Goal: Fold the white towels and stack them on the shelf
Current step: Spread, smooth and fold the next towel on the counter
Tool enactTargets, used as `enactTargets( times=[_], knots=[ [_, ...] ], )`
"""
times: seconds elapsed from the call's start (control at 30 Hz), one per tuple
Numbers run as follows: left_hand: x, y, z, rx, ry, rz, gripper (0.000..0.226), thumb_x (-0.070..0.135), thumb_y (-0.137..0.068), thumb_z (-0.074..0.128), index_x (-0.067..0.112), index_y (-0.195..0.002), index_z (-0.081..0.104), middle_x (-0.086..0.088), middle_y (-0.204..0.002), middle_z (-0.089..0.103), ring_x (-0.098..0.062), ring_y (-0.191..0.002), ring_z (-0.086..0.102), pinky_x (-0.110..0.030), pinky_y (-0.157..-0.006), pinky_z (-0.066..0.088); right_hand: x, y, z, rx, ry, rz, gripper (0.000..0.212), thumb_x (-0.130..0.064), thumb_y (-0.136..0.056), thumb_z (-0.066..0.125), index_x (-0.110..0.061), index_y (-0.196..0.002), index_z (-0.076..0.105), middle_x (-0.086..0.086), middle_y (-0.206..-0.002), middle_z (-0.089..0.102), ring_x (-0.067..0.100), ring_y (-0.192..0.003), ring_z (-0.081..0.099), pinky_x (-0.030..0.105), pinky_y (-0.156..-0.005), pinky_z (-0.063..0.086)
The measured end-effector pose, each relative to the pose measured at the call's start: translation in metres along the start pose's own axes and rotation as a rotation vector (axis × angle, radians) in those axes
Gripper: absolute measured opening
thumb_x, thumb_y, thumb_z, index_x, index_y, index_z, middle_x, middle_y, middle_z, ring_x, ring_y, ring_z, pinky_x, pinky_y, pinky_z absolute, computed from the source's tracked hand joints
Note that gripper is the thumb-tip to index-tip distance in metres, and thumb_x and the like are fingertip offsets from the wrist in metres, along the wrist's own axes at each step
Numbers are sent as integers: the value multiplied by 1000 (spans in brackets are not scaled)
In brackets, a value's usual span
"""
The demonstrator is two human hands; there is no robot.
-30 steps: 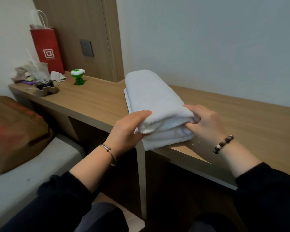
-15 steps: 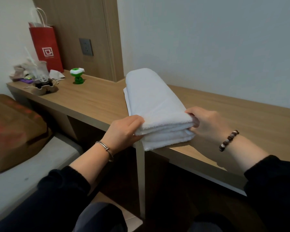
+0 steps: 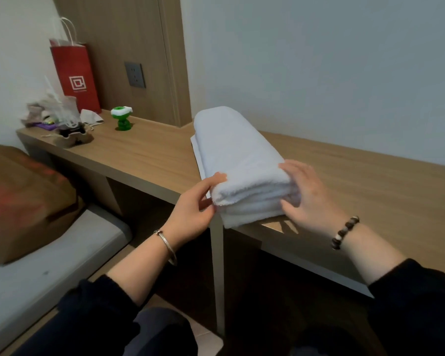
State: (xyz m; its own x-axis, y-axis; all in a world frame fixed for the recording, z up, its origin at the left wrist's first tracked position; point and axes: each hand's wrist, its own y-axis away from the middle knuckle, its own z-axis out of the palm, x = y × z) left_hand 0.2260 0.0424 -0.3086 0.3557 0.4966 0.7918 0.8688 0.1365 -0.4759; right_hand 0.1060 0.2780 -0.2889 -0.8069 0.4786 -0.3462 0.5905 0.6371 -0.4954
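Note:
A folded white towel (image 3: pixel 237 155) lies lengthwise on the wooden shelf (image 3: pixel 375 191), its near end at the shelf's front edge, with thinner white layers showing beneath it. My left hand (image 3: pixel 193 209) pinches the near left corner of the towel between thumb and forefinger. My right hand (image 3: pixel 308 199) rests against the near right end with fingers spread and straight, touching the folded layers.
On the shelf's far left stand a red paper bag (image 3: pixel 75 73), a green toy (image 3: pixel 122 120) and a clutter of small items (image 3: pixel 62 122). A brown cushion (image 3: pixel 23 201) lies on a grey mattress (image 3: pixel 62 265) at left. A wall socket (image 3: pixel 135 74) is behind.
My right hand has let go its grip on the towel's end and now lies spread against it. My left hand has drawn back to the near left corner.

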Motion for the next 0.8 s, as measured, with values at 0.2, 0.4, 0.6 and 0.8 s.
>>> enactTargets(
  times=[0.2, 0.4, 0.6, 0.8],
  knots=[
    [-6, 0, -15, 389, 362, -385, 38, -16, -85, 47, 12, -109, 59, -7, -105, 64, -15, -92, 65, -21, -75, 55, -44, -31, 8, -88, 272, -316, 70, -36, -78, 69, -19, -140, 42, 3, -149, 37, 21, -141, 27, 40, -115, 4],
    [-14, 4, -9, 311, 550, -726, 18, 12, -93, 56, 1, -104, 64, -9, -77, 69, -14, -61, 65, -22, -55, 55, -49, -42, 16, 37, 241, -397, 33, -8, -65, 80, -4, -96, 69, 12, -92, 70, 32, -85, 67, 40, -76, 53],
    [-16, -3, 7, 305, 567, -734, 25, 7, -85, 67, 1, -109, 66, -18, -98, 70, -21, -79, 65, -25, -70, 57, -57, -50, 16, 91, 85, -258, 15, -4, -79, 59, -3, -92, 67, 12, -85, 68, 33, -82, 64, 39, -69, 49],
    [-23, -1, 8, 392, 654, -711, 20, -1, -79, 70, 7, -97, 68, -12, -96, 71, -19, -81, 70, -25, -70, 57, -73, -60, 15, 107, 98, -353, 17, 2, -76, 65, -2, -92, 71, 13, -88, 71, 33, -84, 67, 40, -72, 53]
  ],
)
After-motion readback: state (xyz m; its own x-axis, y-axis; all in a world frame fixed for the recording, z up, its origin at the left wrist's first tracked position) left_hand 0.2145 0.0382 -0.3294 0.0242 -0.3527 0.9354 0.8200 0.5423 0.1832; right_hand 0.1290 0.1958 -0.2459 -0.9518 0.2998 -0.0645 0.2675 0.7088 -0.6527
